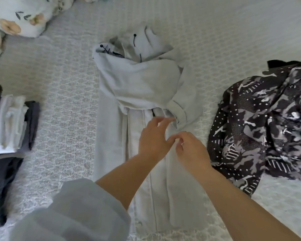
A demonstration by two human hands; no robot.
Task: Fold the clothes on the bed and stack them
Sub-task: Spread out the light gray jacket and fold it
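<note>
The hoodie [137, 87] lies in the middle of the bed [68, 87], its long axis running straight away from the person, hood at the far end and hem near the body; both sides look folded inward into a narrow strip, with one sleeve laid across the chest and its cuff [179, 111] pointing toward the hands. The left hand [152, 136] hovers just short of that cuff, fingers loosely extended and holding nothing I can make out. The right hand [189, 148] sits just beside it, fingertips drawn together as if pinching a bit of fabric, though blur leaves that unclear. Both hands are over the middle of the strip, the left slightly nearer the cuff, so tidying the sleeve probably falls to it. A patterned garment [264, 129] waits unfolded to the right; a stack [12, 122] of folded clothes stands well apart on the left.
</note>
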